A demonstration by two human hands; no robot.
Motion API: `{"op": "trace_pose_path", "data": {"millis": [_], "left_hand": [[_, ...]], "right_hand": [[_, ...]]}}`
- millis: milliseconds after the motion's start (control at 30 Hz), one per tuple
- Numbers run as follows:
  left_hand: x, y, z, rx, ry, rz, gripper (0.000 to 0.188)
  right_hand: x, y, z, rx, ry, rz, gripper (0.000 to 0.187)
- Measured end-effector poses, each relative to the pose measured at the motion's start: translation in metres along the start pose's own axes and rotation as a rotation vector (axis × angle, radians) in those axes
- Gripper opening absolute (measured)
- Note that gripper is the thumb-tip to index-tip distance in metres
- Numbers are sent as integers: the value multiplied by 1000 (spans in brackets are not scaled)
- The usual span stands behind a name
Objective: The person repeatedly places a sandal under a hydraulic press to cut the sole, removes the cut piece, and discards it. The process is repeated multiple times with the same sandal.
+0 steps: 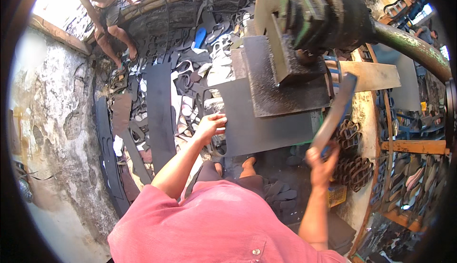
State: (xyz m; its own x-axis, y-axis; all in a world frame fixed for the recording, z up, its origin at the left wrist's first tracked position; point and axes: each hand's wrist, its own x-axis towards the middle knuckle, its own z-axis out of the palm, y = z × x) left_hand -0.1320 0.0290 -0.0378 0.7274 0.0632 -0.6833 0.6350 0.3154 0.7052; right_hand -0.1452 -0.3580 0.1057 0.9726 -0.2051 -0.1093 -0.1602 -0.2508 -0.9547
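Pinching the left edge of a dark sheet (266, 137) with the left hand (213, 126), in front of a heavy, grimy press (333, 15). Showing that sheet below the press, partly hidden by a dark plate (285, 92) at the base of the press. Gripping the lower end of a curved metal band (337, 113), on the near right side of the press, with the right hand (323, 160), fingers closed around it, slightly blurred. Left of the press, strewn with soles and straps (216, 68), including a blue sole (200, 37), plus a long dark strip (159, 108). Farther left of the press, shared with another person (107, 13). Right of the press, bordered by a pale board (373, 76) and, lower down, by a yellow crate (337, 195).
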Motion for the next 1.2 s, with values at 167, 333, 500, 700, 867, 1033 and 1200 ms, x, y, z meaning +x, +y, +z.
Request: {"op": "trace_pose_path", "data": {"millis": [167, 333, 500, 700, 867, 1033, 1200], "left_hand": [[5, -13, -13, -61, -103, 46, 30], [9, -14, -7, -50, -67, 87, 40], [17, -5, 11, -82, -73, 75, 44], [7, 33, 68, -45, 13, 222, 60], [37, 33, 66, 79, -185, 227, 77], [39, 27, 62, -8, -189, 230, 82], [44, 28, 52, -71, -317, 172, 82]], "right_hand": [[-87, -6, 129, -327, -245, -357, 59], [-68, 52, 216, -505, -80, -471, 60], [-53, 73, 221, -654, -80, -479, 71], [-51, 88, 166, -629, -41, -360, 115], [-42, 110, 149, -706, -20, -369, 101], [-44, 109, 146, -635, -24, -397, 97], [-42, 109, 144, -615, -14, -406, 97]]}}
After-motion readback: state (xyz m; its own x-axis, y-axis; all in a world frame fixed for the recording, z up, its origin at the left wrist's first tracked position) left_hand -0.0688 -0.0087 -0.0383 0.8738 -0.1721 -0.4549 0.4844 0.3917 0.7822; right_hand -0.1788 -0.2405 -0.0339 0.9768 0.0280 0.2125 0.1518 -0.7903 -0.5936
